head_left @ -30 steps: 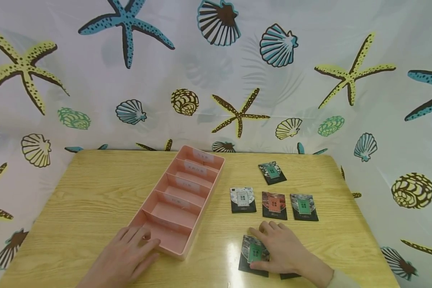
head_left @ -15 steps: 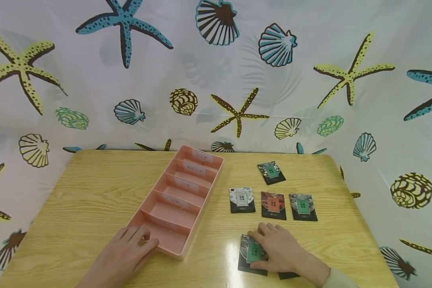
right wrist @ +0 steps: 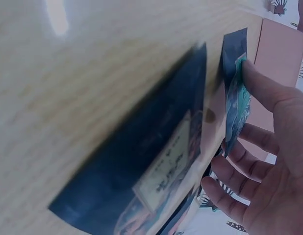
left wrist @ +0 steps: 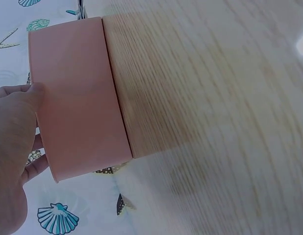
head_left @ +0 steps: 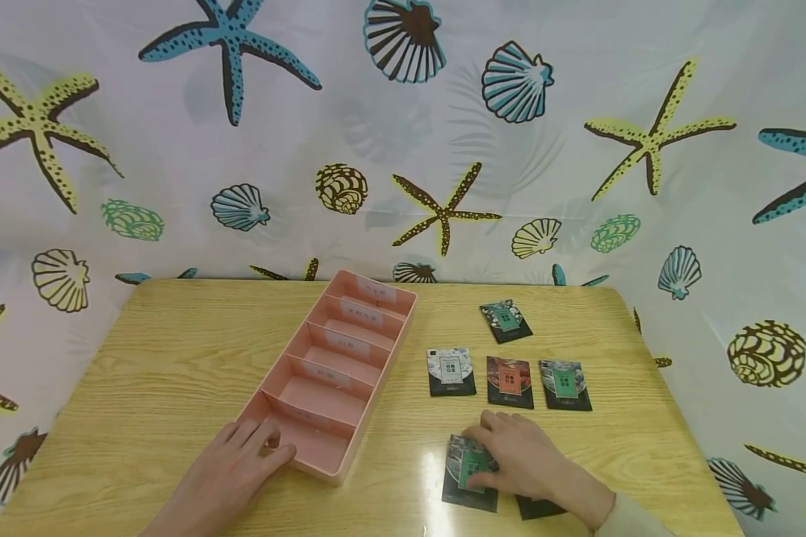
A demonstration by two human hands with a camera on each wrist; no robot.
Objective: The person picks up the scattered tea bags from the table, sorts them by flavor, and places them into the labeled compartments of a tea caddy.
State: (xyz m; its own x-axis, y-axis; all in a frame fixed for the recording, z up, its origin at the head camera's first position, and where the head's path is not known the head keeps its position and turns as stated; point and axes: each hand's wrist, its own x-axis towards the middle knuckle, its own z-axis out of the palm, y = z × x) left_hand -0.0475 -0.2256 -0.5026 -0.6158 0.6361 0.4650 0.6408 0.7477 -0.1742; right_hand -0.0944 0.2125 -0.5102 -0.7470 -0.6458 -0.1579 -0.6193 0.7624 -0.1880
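Note:
My left hand (head_left: 224,477) grips the near end of a pink divided box (head_left: 344,455). In the left wrist view the thumb lies on the outer end wall (left wrist: 78,98), with the other fingers behind its rim. My right hand (head_left: 529,456) pinches a dark sachet with a green label (head_left: 466,494) low on the table, thumb on its printed face and fingers at its far edge. The right wrist view shows this sachet (right wrist: 236,98) between thumb and fingers. Another dark sachet (head_left: 539,509) lies partly hidden beneath the right hand; a dark sachet with a pale label (right wrist: 137,161) is close to that wrist camera.
Beyond the right hand lie a white sachet (head_left: 451,371), a red one (head_left: 510,382) and a green-labelled one (head_left: 567,384). Another green-labelled sachet (head_left: 506,321) is farther back. The box's compartments carry paper labels. A patterned curtain (head_left: 403,149) hangs behind the wooden table (head_left: 181,358).
The right hand's fingers have shifted slightly on the green-labelled sachet, and a little more of the sachet beneath the hand shows. The left hand stays on the box. The head view has drifted slightly.

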